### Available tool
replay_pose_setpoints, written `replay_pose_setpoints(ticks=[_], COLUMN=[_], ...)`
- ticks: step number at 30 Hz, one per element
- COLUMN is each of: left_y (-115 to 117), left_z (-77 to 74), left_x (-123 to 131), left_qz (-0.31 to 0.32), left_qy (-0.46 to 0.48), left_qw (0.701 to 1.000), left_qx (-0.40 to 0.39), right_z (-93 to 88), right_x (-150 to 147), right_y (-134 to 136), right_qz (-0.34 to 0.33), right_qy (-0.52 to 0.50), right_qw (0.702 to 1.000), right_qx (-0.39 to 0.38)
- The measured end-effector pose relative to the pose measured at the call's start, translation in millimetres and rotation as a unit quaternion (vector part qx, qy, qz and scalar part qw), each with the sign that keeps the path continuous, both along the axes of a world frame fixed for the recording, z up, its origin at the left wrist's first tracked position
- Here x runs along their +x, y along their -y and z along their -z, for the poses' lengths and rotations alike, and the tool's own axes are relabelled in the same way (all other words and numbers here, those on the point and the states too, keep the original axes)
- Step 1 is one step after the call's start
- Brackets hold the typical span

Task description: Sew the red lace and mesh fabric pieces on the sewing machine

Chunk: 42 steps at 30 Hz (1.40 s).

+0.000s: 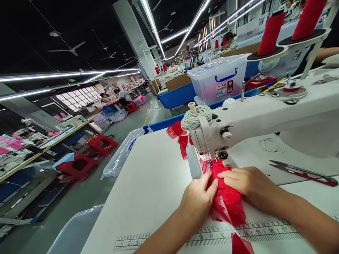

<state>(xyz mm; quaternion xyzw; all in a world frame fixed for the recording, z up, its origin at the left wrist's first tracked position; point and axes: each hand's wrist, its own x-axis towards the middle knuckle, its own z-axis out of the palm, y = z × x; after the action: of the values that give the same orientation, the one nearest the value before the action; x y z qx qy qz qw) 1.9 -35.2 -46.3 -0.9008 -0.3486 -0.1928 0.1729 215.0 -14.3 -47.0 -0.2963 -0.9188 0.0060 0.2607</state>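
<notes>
A white sewing machine (pixel 265 113) stands on the white table (pixel 153 183). Red lace fabric (pixel 230 201) lies under its needle and runs toward me over a printed ruler (pixel 265 229). My left hand (pixel 197 201) pinches the fabric's left edge, fingers closed on it just below the machine's small lamp (pixel 194 162). My right hand (pixel 246 183) rests on the fabric to the right of the needle, fingers curled and pressing it down. More red fabric (pixel 177 132) shows behind the machine head.
Thread snips (pixel 302 171) lie on the table at the right. Two red thread cones (pixel 271 33) stand on the machine's rack. A clear lidded box (pixel 219 77) sits behind, another clear bin (pixel 122 153) left of the table. Red stools (pixel 102 143) and other workers fill the aisle.
</notes>
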Motion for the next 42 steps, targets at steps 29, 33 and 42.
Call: replay_pose_setpoints(ticks=[29, 33, 42], left_y=[-3, -5, -6], left_z=[18.2, 17.6, 14.3], left_x=[-6, -7, -4], left_qz=[-0.005, -0.005, -0.047], left_qy=[-0.029, -0.051, -0.047], left_qw=[0.998, 0.998, 0.998], left_qx=[0.059, 0.047, 0.005], right_z=[18.6, 19.1, 14.6], right_x=[0, -2, -2], right_y=[-2, -4, -4], right_qz=[0.077, 0.089, 0.092], right_qy=[-0.005, -0.008, 0.000], right_qw=[0.997, 0.996, 0.996], right_qx=[-0.002, 0.008, 0.001])
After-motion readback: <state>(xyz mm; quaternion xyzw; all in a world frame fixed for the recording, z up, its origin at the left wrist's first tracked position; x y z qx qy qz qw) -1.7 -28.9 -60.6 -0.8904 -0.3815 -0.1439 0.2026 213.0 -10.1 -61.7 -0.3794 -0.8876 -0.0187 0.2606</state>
